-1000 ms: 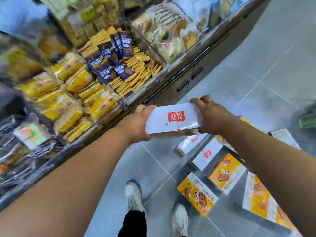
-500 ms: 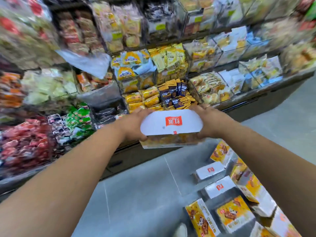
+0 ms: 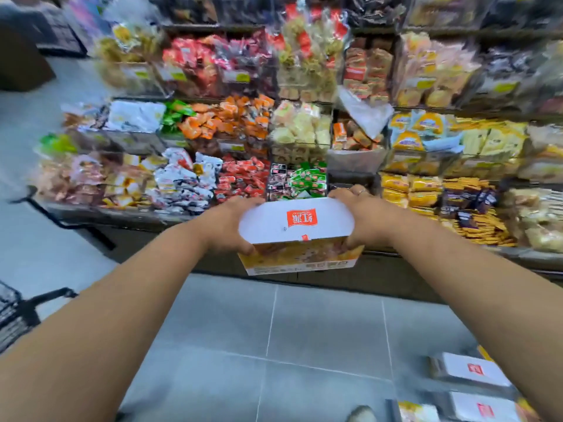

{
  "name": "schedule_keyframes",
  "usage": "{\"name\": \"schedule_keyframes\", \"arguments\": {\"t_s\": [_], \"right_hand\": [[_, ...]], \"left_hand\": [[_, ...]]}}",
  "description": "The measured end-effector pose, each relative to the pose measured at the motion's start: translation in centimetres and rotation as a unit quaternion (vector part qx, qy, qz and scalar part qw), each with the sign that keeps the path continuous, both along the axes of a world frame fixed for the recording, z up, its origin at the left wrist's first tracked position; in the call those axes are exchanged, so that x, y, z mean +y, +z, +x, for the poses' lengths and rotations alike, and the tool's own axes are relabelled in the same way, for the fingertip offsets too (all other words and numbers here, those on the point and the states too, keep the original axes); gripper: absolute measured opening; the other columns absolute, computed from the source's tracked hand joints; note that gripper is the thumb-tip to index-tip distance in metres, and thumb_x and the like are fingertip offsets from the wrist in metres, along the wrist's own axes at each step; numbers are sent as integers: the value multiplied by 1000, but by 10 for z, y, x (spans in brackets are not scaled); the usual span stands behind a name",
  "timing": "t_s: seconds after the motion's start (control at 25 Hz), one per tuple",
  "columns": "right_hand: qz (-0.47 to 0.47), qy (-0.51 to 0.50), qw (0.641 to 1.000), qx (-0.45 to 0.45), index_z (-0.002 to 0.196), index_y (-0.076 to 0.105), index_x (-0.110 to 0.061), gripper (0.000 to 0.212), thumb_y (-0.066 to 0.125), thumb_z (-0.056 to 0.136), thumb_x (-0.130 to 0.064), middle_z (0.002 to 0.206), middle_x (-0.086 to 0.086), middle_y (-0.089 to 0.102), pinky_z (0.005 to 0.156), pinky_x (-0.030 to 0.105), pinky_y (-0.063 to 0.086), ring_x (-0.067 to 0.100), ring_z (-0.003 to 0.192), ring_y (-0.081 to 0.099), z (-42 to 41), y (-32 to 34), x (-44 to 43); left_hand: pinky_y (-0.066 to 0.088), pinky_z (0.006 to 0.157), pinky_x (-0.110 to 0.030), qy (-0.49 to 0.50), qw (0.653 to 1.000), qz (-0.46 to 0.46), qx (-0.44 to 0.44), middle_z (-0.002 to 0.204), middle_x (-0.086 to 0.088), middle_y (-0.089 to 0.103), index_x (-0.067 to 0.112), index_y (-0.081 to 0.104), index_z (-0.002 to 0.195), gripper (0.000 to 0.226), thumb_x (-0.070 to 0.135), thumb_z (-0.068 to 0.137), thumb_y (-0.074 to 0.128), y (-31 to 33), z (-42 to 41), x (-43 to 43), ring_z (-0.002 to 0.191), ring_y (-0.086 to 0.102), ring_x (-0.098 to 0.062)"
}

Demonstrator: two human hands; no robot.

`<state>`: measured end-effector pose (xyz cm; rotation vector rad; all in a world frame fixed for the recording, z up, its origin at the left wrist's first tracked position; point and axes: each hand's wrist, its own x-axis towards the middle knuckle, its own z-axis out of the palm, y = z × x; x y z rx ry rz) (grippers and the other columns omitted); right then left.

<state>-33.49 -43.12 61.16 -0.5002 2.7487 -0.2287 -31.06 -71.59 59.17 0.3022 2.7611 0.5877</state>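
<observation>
I hold a white carton with a red logo on top and an orange printed front at chest height before a snack shelf. My left hand grips its left end, fingers curled under the edge. My right hand, with a ring on one finger, grips the right end. The carton sits level, just in front of the lowest shelf tier.
The tiered shelf holds clear bins of wrapped snacks in many colours. More white and orange cartons lie on the grey tiled floor at the lower right. A black wire basket stands at the left edge. A shoe tip shows below.
The view has swung up and left along the shelf, and the carton has risen with both hands from above the floor cartons to in front of the lower bins.
</observation>
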Motion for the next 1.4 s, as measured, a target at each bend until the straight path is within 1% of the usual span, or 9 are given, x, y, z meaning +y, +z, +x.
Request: {"name": "schedule_keyframes", "arguments": {"t_s": [0.24, 0.52, 0.6, 0.68, 0.76, 0.96, 1.08, 1.2, 1.4], "right_hand": [[16, 149, 989, 17, 147, 17, -32, 112, 87, 60, -41, 138, 7, 31, 90, 38, 49, 32, 113, 53, -3, 15, -193], [7, 309, 951, 28, 150, 14, -30, 114, 84, 61, -45, 147, 8, 28, 96, 39, 45, 30, 124, 44, -19, 9, -380], [12, 354, 935, 29, 149, 13, -30, 112, 82, 62, -46, 144, 8, 33, 95, 38, 44, 29, 123, 45, -24, 2, -434], [12, 401, 915, 27, 148, 12, -30, 109, 82, 65, -44, 139, 9, 38, 89, 35, 43, 29, 118, 47, -26, 1, -486], [12, 450, 893, 29, 148, 14, -28, 107, 81, 66, -41, 135, 9, 39, 84, 33, 42, 29, 115, 49, -24, 2, -536], [-4, 538, 842, 26, 145, 18, -27, 101, 81, 67, -40, 133, 7, 37, 87, 34, 45, 30, 115, 51, -3, 7, -634], [-21, 583, 811, 36, 140, 20, -31, 99, 79, 62, -45, 129, 6, 39, 87, 40, 49, 31, 109, 56, 21, 1, -686], [-43, 601, 797, 25, 141, 19, -33, 103, 79, 58, -48, 129, 3, 39, 87, 44, 50, 28, 111, 53, 48, -7, -732], [-52, 606, 793, -7, 144, 18, -32, 104, 80, 62, -47, 127, 0, 37, 83, 31, 41, 24, 112, 47, 101, -33, -817]], "left_hand": [[31, 108, -27, 142, 989, 10, 33, 150, 2, 31, 29, 27, 150, 100, 27, 67, 83, 19, 87, -179, 135, 37, -20], [30, 111, -30, 290, 956, -6, 30, 147, -1, 36, 31, 28, 150, 99, 27, 68, 85, 17, 153, -325, 132, 39, -23], [28, 107, -25, 333, 942, -9, 25, 147, 0, 35, 30, 27, 150, 100, 27, 68, 85, 13, 167, -358, 131, 40, -21], [28, 106, -25, 376, 926, -18, 19, 150, 0, 32, 30, 25, 151, 102, 26, 69, 85, 10, 182, -387, 132, 39, -21], [32, 106, -30, 425, 904, -29, 11, 151, 1, 29, 33, 23, 151, 101, 24, 71, 83, 11, 198, -413, 131, 41, -24], [39, 107, -41, 526, 850, -32, -7, 151, 3, 28, 39, 21, 148, 102, 26, 69, 84, 17, 245, -463, 129, 42, -26], [41, 106, -41, 553, 831, -62, -23, 152, 6, 27, 39, 19, 148, 103, 34, 67, 83, 17, 280, -491, 128, 44, -24], [40, 106, -37, 570, 815, -93, -42, 155, 7, 22, 38, 17, 150, 103, 35, 69, 81, 16, 313, -521, 128, 45, -25], [40, 107, -39, 571, 811, -103, -74, 156, 7, 21, 40, 15, 148, 103, 39, 69, 80, -2, 371, -604, 131, 44, -24]]}}
